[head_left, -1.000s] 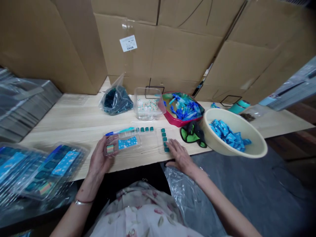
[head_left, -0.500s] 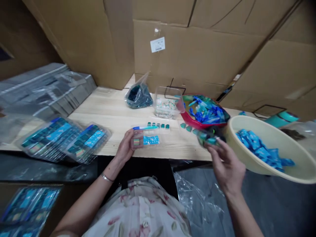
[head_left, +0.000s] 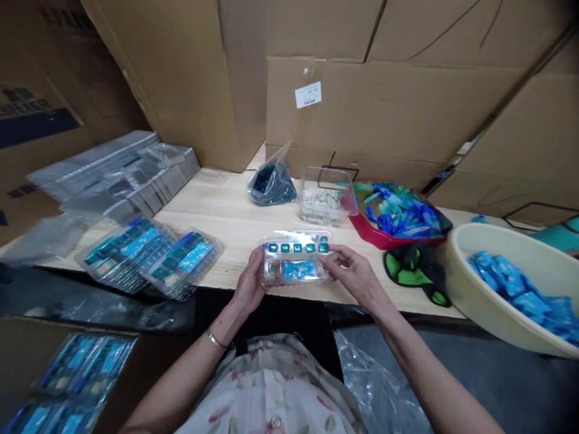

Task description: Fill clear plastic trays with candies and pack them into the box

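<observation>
A clear plastic tray is held just above the table's front edge. Teal square gems run along its upper row, and a blue patterned packet sits in the lower part beside a small striped piece. My left hand is closed around the tray's left end. At the right end, the fingers of my right hand are pinched on the tray's edge, close to the last gem. Whether those fingers also hold a gem is hidden.
Filled trays are stacked at left, before empty clear trays. Behind stand a bag of dark gems, a clear tub and a red tray of blue pieces. A black-green cloth item lies beside a cream basin.
My right hand has moved left from beside the cream basin to the tray's right end. The black-green item is now uncovered. Loose gems right of the tray no longer show on the table.
</observation>
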The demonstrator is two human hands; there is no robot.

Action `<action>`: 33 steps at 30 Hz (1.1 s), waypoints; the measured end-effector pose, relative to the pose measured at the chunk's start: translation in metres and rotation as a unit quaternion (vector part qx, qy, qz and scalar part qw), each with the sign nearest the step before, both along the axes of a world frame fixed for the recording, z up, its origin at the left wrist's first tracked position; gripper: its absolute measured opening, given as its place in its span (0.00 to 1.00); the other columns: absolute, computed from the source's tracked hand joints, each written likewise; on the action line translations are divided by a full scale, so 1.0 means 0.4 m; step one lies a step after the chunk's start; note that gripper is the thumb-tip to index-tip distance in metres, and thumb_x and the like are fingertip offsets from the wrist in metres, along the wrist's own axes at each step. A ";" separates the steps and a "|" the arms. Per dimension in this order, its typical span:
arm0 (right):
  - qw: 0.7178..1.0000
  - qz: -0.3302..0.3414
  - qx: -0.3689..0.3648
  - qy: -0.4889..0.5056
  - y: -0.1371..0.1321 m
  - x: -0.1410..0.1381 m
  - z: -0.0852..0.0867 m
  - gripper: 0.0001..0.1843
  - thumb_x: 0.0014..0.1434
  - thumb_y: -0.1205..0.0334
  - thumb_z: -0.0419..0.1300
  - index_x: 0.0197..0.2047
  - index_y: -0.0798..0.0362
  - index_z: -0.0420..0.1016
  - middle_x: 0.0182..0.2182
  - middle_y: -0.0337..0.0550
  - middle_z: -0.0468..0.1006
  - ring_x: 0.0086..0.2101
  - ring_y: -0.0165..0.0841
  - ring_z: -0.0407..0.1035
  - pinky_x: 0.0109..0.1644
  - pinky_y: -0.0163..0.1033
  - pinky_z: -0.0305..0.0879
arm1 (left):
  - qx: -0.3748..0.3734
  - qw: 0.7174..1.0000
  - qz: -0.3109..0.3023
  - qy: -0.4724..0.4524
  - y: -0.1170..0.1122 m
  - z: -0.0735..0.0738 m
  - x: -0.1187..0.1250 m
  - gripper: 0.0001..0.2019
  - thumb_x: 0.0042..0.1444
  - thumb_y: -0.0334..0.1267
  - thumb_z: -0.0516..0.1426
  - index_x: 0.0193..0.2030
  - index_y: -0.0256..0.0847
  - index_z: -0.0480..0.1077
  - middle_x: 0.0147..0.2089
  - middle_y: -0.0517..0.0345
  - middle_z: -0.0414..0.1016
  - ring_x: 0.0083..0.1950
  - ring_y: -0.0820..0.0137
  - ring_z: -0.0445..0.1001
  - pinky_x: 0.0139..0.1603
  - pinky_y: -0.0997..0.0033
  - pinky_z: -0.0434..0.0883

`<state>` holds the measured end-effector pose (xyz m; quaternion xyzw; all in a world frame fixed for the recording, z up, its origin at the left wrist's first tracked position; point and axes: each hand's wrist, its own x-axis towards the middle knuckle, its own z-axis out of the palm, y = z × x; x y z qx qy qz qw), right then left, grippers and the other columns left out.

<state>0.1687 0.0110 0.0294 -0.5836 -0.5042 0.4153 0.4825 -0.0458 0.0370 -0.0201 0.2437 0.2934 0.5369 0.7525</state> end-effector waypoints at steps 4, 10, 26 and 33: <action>0.999 0.030 -0.003 -0.028 0.013 0.001 -0.007 0.27 0.52 0.46 0.62 0.47 0.59 0.70 0.18 0.31 0.63 0.18 0.25 0.58 0.21 0.33 0.57 | -0.019 1.000 0.004 -0.005 0.003 -0.008 -0.002 0.14 0.57 0.45 0.56 0.49 0.43 0.68 0.44 0.55 0.74 0.34 0.71 0.75 0.27 0.73 0.74; 0.989 0.048 0.013 -0.142 0.028 -0.006 -0.037 0.23 0.55 0.46 0.58 0.45 0.56 0.72 0.21 0.35 0.65 0.21 0.27 0.59 0.23 0.34 0.61 | -0.057 0.998 -0.025 -0.006 0.008 -0.015 0.003 0.20 0.58 0.51 0.53 0.50 0.39 0.68 0.43 0.48 0.75 0.33 0.67 0.76 0.26 0.71 0.74; 0.994 0.079 -0.060 -0.049 0.048 -0.048 -0.058 0.35 0.52 0.46 0.60 0.60 0.53 0.61 0.42 0.47 0.70 0.31 0.31 0.69 0.29 0.37 0.69 | 0.006 0.996 0.057 0.071 -0.005 0.006 -0.042 0.18 0.53 0.41 0.61 0.50 0.40 0.70 0.49 0.52 0.75 0.45 0.66 0.74 0.45 0.70 0.71; 0.985 0.166 -0.008 -0.038 0.110 -0.142 -0.021 0.33 0.52 0.45 0.61 0.56 0.55 0.65 0.37 0.42 0.69 0.22 0.25 0.64 0.22 0.35 0.64 | 0.078 0.955 0.090 0.272 -0.073 0.073 -0.190 0.16 0.53 0.42 0.60 0.49 0.42 0.70 0.34 0.55 0.77 0.25 0.70 0.73 0.19 0.76 0.65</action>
